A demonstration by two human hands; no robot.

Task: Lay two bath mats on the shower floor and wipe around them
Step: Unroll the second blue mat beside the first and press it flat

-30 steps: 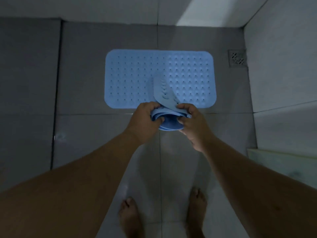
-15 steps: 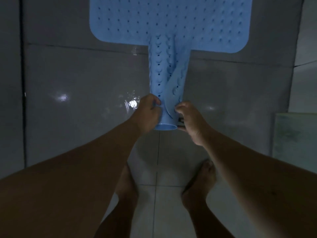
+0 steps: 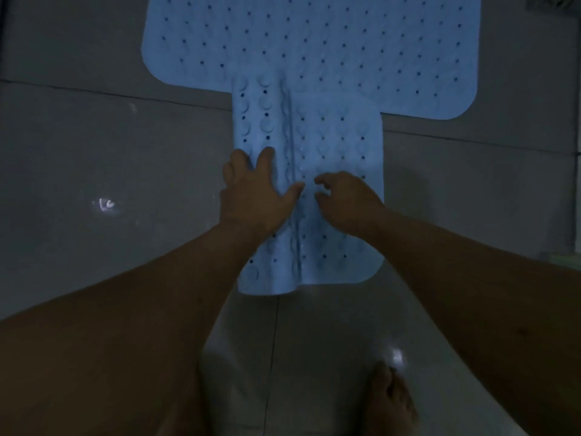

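left hand (image 3: 256, 191) flat, right hand (image 3: 347, 201) curled

A first blue mat (image 3: 314, 39) is seen flat on the grey tiled floor (image 3: 110, 152) in the upper part of the frame. A second blue mat (image 3: 336, 130), partly unrolled, is laid lengthwise in the centre, its far end overlapping the first. The left hand (image 3: 254, 190) is pressed flat on its curled left part. The right hand (image 3: 345, 199) is held with bent fingers on its flat right part. A bare foot (image 3: 390, 401) is seen at the lower right.

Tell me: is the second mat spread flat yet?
No. The second mat is partly unrolled; its left part still lies folded over, suction cups up, under the left hand.
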